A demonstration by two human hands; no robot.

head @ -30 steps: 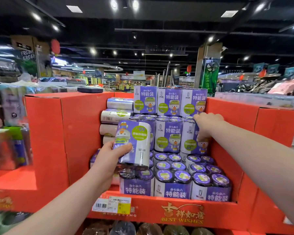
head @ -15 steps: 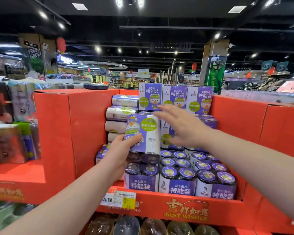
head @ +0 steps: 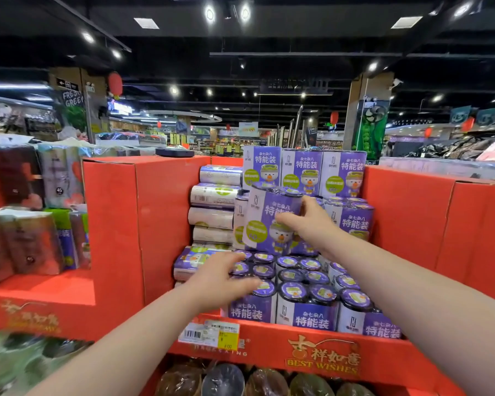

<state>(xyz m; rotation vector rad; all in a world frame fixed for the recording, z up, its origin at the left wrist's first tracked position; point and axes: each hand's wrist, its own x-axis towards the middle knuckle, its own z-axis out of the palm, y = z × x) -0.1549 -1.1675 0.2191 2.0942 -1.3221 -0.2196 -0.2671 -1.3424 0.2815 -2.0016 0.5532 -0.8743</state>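
The right hand (head: pixel 309 224) holds a purple and white pack of rolls wrapped in shiny plastic, with a cartoon bear on it (head: pixel 265 224). The thumb lies across the front of the pack and the fingers curl round its right side, so the hand pinches it between them. The right arm reaches forward from the lower right and is almost straight.

The pack is nearly upright and tips a little. It is up in the air inside the big red cardboard display stand (head: pixel 160 224). It sits in front of the middle row of the same purple packs (head: pixel 355 221) and above the low front row of packs (head: pixel 312 318).

The left hand (head: pixel 217 281) is lower down, with its palm facing down. Its fingers are spread and nearly straight, and they hold nothing. They are over the round tops of the front row, but the hand is blurry, so I cannot tell if it touches them. The left arm comes up from the lower left.

A white and yellow price tag (head: pixel 209 334) is stuck on the front lip of the stand.
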